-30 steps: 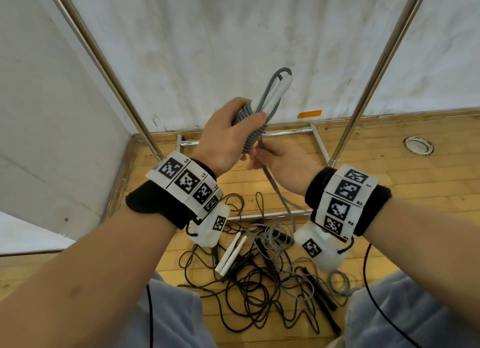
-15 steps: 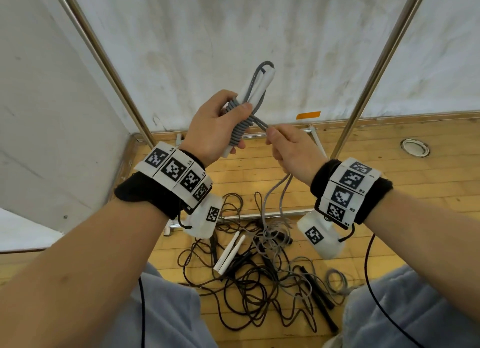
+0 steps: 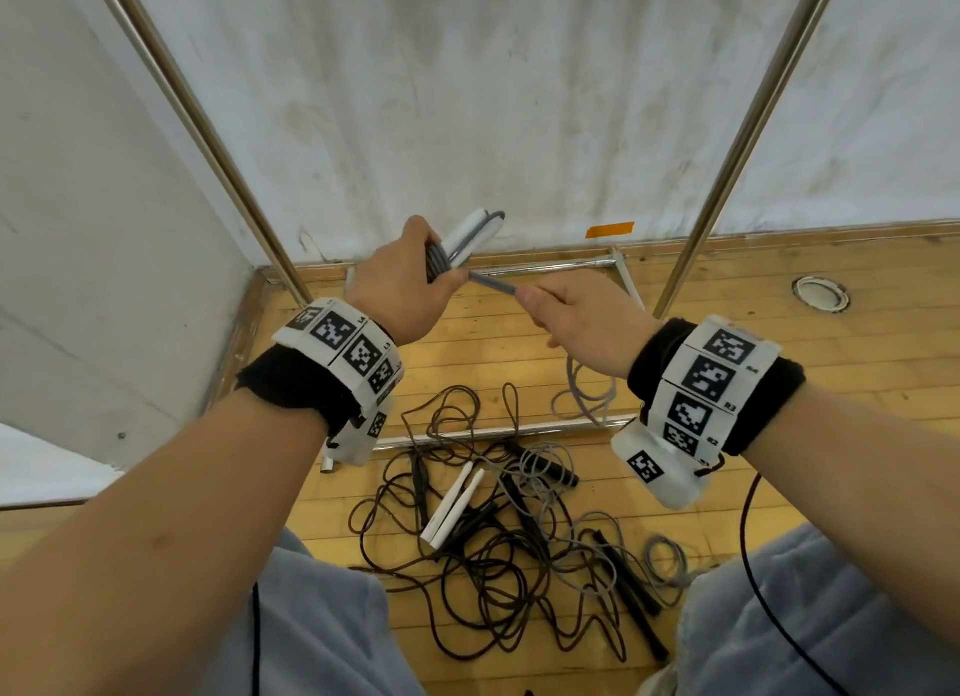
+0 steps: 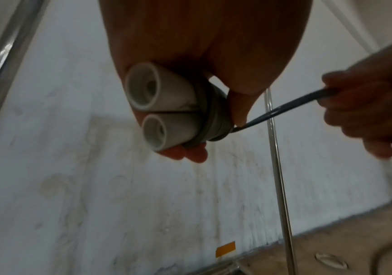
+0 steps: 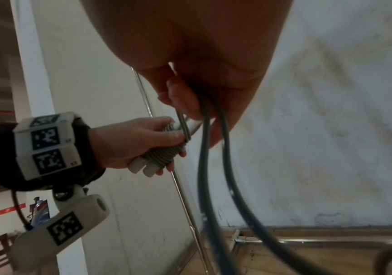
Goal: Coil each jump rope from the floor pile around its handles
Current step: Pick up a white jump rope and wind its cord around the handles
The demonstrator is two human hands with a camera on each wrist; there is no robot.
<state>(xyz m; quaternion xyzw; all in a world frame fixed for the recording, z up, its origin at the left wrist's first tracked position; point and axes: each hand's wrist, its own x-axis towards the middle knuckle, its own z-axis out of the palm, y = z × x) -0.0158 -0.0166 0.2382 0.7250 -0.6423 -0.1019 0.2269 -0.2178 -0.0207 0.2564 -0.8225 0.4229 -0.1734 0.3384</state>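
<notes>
Up in front of my chest, my left hand (image 3: 400, 292) is raised with its back toward me, fingers and thumb curled tight round the two white handles (image 3: 470, 238) of the grey jump rope (image 3: 493, 283). The handles lie side by side and point up and away toward the wall; their hollow butt ends (image 4: 148, 106) stick out below my palm in the left wrist view. Several turns of grey cord (image 5: 162, 154) already sit snug around both handles, pinned under my thumb. From that coil a doubled strand runs taut, down and to the right, into my right hand (image 3: 582, 321). That hand is held a little lower and close beside the left, knuckles up, fingers closed in a loose fist round the doubled cord. Below my right wrist the slack of the same rope (image 3: 584, 396) hangs in loops toward the wooden floor (image 3: 779, 383). Down between my knees the floor pile (image 3: 493, 544) lies tangled: dark cords, black handles, a grey cord and another pair of white handles (image 3: 452, 505) resting together. Both forearms angle inward, wrists wrapped in black bands with white marker blocks (image 3: 348, 352).
</notes>
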